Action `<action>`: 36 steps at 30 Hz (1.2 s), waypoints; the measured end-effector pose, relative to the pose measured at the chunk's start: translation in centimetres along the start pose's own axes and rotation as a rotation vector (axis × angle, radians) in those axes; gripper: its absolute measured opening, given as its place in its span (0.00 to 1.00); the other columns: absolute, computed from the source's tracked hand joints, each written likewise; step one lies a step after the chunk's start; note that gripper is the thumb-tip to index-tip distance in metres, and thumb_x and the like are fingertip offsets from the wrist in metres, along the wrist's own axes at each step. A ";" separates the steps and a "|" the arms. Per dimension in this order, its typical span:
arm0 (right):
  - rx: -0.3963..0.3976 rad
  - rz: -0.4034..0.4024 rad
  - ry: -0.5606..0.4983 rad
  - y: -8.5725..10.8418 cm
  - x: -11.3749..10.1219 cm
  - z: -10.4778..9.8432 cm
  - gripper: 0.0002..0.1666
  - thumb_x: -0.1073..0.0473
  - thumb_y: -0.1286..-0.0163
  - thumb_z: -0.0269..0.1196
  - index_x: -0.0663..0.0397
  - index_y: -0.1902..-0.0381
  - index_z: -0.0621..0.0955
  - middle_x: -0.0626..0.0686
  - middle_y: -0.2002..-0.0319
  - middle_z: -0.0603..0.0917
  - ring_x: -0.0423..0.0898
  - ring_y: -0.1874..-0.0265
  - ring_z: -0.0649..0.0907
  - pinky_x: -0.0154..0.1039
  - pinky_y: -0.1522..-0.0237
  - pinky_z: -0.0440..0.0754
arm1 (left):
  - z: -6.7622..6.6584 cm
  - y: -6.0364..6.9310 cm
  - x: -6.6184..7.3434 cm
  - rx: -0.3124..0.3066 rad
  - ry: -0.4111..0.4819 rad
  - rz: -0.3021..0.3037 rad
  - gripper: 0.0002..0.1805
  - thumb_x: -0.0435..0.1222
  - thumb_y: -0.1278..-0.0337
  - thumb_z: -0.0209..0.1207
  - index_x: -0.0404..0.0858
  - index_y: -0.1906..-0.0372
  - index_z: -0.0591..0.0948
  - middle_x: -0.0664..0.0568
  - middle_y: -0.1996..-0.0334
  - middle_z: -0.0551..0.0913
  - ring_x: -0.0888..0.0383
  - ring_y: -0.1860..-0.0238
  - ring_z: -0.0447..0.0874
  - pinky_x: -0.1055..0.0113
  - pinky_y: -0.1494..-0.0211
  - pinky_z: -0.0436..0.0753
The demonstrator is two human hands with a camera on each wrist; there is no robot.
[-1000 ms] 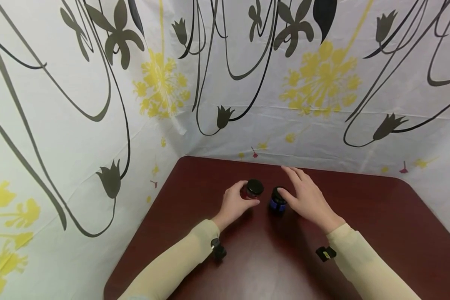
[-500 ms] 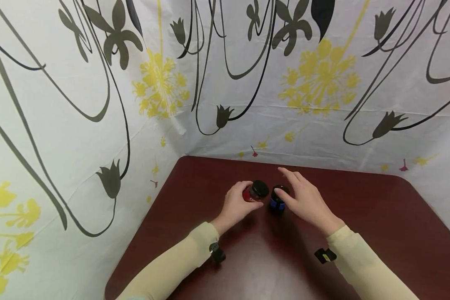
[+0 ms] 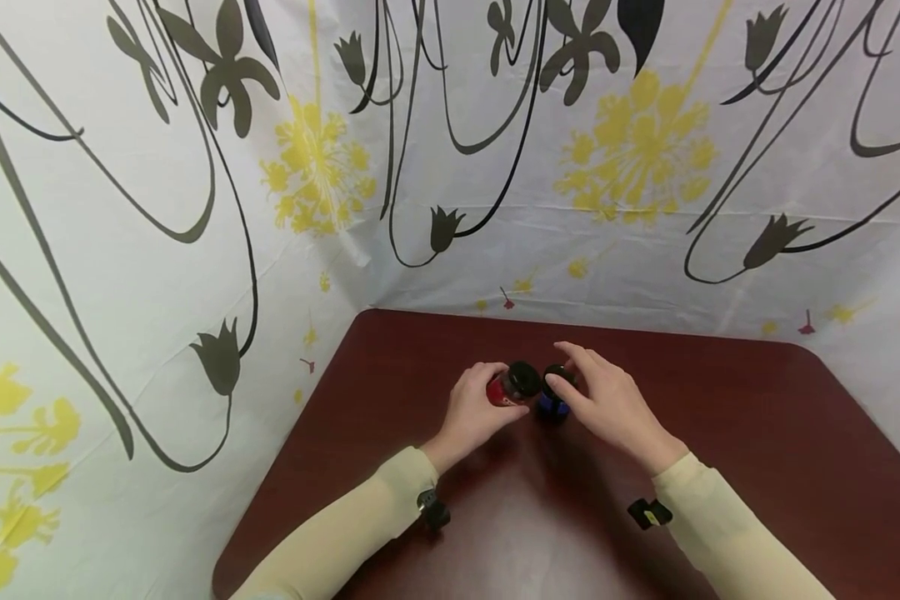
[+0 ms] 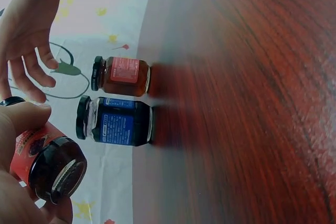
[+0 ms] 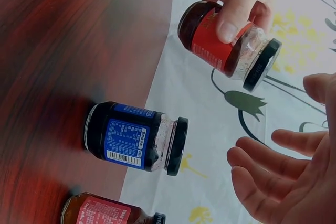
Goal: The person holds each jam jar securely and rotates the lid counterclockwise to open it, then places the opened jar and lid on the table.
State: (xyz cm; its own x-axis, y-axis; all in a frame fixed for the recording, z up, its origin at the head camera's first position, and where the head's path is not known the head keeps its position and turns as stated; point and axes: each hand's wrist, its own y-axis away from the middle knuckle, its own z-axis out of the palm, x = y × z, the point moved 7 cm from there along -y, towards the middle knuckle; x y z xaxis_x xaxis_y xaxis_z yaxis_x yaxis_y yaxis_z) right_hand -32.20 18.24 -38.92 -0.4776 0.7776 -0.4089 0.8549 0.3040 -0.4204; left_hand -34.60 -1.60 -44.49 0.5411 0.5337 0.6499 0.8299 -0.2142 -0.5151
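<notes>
In the head view my left hand grips a red-labelled jar with a black lid, tilted toward the right hand. The right wrist view shows this red-labelled jar held off the table. My right hand hovers with loosely bent fingers by the blue-labelled jar; in the right wrist view the hand is apart from the jars. The blue-labelled jar stands upright on the table, beside a smaller jar with a pink label, which the head view does not clearly show.
The dark red table ends at a wall sheet printed with grey and yellow flowers. A small black wrist device sits at the left cuff, another black device at the right cuff.
My left hand has raised and tilted the red-labelled jar, its lid swinging rightward. My right hand has shifted slightly left, and its upper fingers sit a bit lower.
</notes>
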 end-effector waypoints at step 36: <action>-0.074 0.188 0.074 1.7 0.4 0.6 0.36 0.22 0.28 0.42 0.41 0.76 0.76 0.44 0.86 0.71 0.44 0.83 0.73 0.43 0.82 0.67 | -0.2 1.8 5.2 0.051 -0.171 0.191 0.33 0.53 0.58 0.78 0.45 0.48 0.79 0.58 0.57 0.76 0.62 0.56 0.70 0.72 0.58 0.78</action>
State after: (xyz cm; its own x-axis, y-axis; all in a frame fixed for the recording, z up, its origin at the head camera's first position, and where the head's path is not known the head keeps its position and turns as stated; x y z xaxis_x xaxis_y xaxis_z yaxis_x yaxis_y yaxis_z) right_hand -31.07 18.73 -40.29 -0.2946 0.8618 -0.4128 0.9414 0.1874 -0.2806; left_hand -30.22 0.65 -41.94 0.6530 0.6191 0.4362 0.7045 -0.2853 -0.6498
